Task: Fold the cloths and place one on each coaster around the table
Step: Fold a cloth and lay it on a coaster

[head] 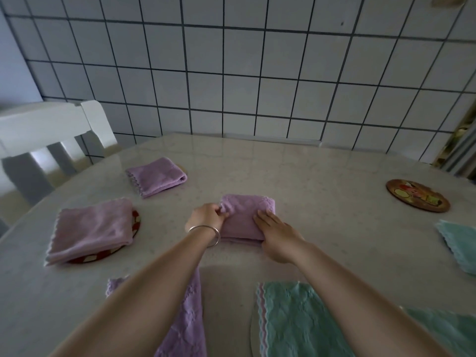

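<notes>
A folded purple cloth (pixel 244 215) lies at the table's middle. My left hand (pixel 210 215) pinches its left edge, and my right hand (pixel 277 234) rests flat on its right side. Two other folded purple cloths sit to the left: one (pixel 157 176) covers a coaster at the far left, the nearer one (pixel 91 229) lies on a red patterned coaster (pixel 135 220). A bare round coaster (pixel 417 195) with a colourful picture sits at the right. An unfolded purple cloth (pixel 188 320) lies under my left arm.
Teal cloths lie near me (pixel 291 318), at the bottom right (pixel 448 331) and at the right edge (pixel 461 240). The pale marble table (pixel 322 176) meets a tiled wall (pixel 231 73). A white chair (pixel 46 130) stands at the left.
</notes>
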